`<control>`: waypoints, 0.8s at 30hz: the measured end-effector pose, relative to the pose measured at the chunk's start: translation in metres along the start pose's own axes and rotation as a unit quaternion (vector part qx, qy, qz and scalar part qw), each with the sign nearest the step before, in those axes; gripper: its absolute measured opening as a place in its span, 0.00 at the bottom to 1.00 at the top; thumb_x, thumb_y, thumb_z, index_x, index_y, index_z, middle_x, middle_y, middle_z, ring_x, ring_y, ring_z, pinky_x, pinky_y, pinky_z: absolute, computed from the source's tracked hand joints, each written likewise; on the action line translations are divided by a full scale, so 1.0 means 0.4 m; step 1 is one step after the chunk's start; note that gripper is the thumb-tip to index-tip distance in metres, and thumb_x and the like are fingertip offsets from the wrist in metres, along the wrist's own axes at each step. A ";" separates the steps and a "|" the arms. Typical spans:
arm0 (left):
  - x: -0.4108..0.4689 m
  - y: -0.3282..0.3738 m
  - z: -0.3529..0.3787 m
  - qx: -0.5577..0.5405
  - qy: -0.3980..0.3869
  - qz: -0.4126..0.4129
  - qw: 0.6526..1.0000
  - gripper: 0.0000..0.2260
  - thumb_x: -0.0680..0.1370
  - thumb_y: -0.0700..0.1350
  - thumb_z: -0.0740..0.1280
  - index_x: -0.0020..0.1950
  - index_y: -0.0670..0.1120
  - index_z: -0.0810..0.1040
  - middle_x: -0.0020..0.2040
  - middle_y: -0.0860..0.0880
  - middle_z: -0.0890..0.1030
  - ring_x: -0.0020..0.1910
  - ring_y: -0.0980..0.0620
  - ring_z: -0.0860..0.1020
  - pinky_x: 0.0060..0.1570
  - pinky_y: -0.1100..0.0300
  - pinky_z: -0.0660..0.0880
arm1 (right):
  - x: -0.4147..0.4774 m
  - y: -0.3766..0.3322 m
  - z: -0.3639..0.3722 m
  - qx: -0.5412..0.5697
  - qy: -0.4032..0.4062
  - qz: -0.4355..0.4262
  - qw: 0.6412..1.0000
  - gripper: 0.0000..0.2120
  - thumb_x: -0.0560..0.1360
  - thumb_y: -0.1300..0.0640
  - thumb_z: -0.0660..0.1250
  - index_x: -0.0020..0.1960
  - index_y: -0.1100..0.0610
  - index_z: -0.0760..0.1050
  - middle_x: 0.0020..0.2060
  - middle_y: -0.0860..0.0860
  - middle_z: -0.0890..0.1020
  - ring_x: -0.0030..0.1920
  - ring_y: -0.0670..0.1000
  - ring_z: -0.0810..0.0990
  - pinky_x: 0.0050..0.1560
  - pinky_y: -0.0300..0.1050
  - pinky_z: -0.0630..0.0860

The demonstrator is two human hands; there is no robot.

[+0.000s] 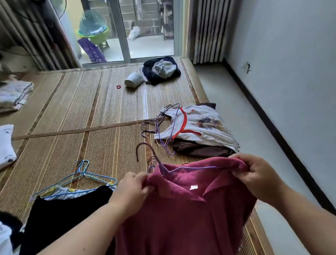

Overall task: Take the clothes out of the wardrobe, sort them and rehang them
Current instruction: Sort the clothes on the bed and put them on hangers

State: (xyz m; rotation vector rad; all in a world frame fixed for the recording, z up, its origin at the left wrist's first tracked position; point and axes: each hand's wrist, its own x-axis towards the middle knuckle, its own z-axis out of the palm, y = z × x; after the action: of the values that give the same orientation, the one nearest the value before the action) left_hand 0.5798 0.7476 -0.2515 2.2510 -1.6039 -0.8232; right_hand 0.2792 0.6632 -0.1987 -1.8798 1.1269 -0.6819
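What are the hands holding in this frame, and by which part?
Both grip the maroon collared top at its shoulders: the left hand pinches one shoulder edge, the right hand the other. A purple hanger sits in its neck.

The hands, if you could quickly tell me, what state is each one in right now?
Left hand: closed, pinching the maroon top at one shoulder.
Right hand: closed, gripping the same top at its other shoulder.

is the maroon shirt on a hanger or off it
On: a purple hanger runs inside the neckline of the maroon shirt, with a hook sticking out beyond the collar.
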 end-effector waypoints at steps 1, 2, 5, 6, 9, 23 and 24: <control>-0.019 0.029 -0.023 -0.029 0.003 0.023 0.999 0.05 0.76 0.49 0.66 0.52 0.55 0.76 0.48 0.50 0.77 0.51 0.48 0.77 0.54 0.52 0.73 | -0.022 -0.035 -0.044 -0.004 0.007 -0.007 1.000 0.21 0.69 0.75 0.64 0.43 0.48 0.81 0.39 0.45 0.83 0.40 0.43 0.80 0.44 0.33 0.74; -0.037 0.062 -0.044 -0.067 0.004 0.047 0.997 0.05 0.77 0.47 0.66 0.49 0.57 0.77 0.47 0.52 0.80 0.50 0.50 0.78 0.53 0.54 0.74 | -0.040 -0.070 -0.086 -0.013 0.007 -0.010 1.000 0.22 0.70 0.75 0.64 0.43 0.47 0.81 0.39 0.45 0.83 0.40 0.43 0.80 0.44 0.33 0.74; -0.086 0.174 -0.089 -0.132 0.035 0.126 0.983 0.11 0.77 0.41 0.66 0.47 0.59 0.79 0.43 0.55 0.83 0.46 0.56 0.80 0.52 0.61 0.73 | -0.086 -0.139 -0.208 -0.074 -0.014 -0.017 0.997 0.21 0.73 0.70 0.64 0.45 0.43 0.80 0.40 0.44 0.83 0.42 0.43 0.80 0.45 0.34 0.74; -0.097 0.225 -0.096 -0.134 0.049 0.152 0.978 0.12 0.77 0.40 0.66 0.46 0.60 0.79 0.43 0.56 0.83 0.45 0.59 0.79 0.50 0.66 0.71 | -0.102 -0.152 -0.254 -0.101 -0.019 -0.018 0.995 0.19 0.74 0.68 0.65 0.46 0.43 0.79 0.40 0.44 0.83 0.43 0.44 0.80 0.47 0.36 0.75; -0.114 0.385 -0.102 -0.138 0.075 0.214 0.964 0.16 0.76 0.40 0.67 0.43 0.64 0.79 0.42 0.59 0.82 0.44 0.61 0.79 0.45 0.70 0.70 | -0.146 -0.165 -0.375 -0.163 -0.019 -0.007 0.986 0.15 0.76 0.61 0.64 0.52 0.41 0.77 0.43 0.40 0.81 0.46 0.40 0.79 0.49 0.37 0.75; -0.085 1.177 0.236 0.019 0.138 0.341 0.930 0.05 0.77 0.46 0.64 0.50 0.53 0.79 0.44 0.53 0.81 0.45 0.49 0.78 0.47 0.51 0.74 | -0.326 0.194 -0.963 -0.237 0.059 0.003 0.970 0.10 0.76 0.54 0.63 0.56 0.45 0.74 0.43 0.43 0.78 0.46 0.45 0.77 0.48 0.39 0.68; -0.078 1.229 0.268 0.023 0.131 0.341 0.931 0.05 0.77 0.46 0.64 0.50 0.53 0.79 0.44 0.53 0.81 0.45 0.49 0.78 0.47 0.51 0.74 | -0.332 0.222 -1.009 -0.238 0.058 0.001 0.969 0.09 0.76 0.54 0.63 0.56 0.45 0.74 0.42 0.42 0.78 0.45 0.45 0.76 0.46 0.38 0.68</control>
State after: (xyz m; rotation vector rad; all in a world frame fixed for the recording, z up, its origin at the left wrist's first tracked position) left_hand 0.1265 0.6125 -0.0772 1.5425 -2.0663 -0.2833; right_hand -0.1322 0.6085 -0.0712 -2.2586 1.4667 -0.5565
